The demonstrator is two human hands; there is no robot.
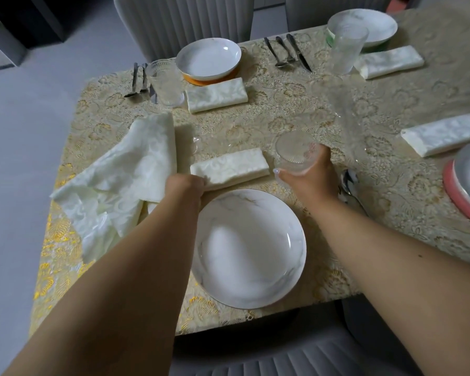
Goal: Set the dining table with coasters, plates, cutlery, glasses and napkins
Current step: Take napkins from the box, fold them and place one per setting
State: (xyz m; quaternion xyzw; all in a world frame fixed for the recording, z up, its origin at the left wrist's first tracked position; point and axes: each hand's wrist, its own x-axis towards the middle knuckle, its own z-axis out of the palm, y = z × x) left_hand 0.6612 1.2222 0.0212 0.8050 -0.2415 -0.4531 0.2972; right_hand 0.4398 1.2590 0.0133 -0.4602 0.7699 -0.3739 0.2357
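- Our right hand (307,169) wraps a clear glass (295,154) from below and the side, thumb on the near wall, so we read it as setting the glass down just right of the folded napkin (229,166), beyond the near plate (248,248).
- Our left hand (186,187) rests at the napkin's left end, fingers curled under and mostly hidden; it looks like it pinches the edge to square it to the plate, but we cannot tell for sure.
- Loose unfolded napkins (125,175) sit heaped to the left, likely spare stock.
- A spoon (349,185) lies right of our right wrist, partly hidden.
- Far setting is done: far plate (209,59), far glass (165,82), far napkin (216,95).
- Both forearms reach forward, either side of the near plate.
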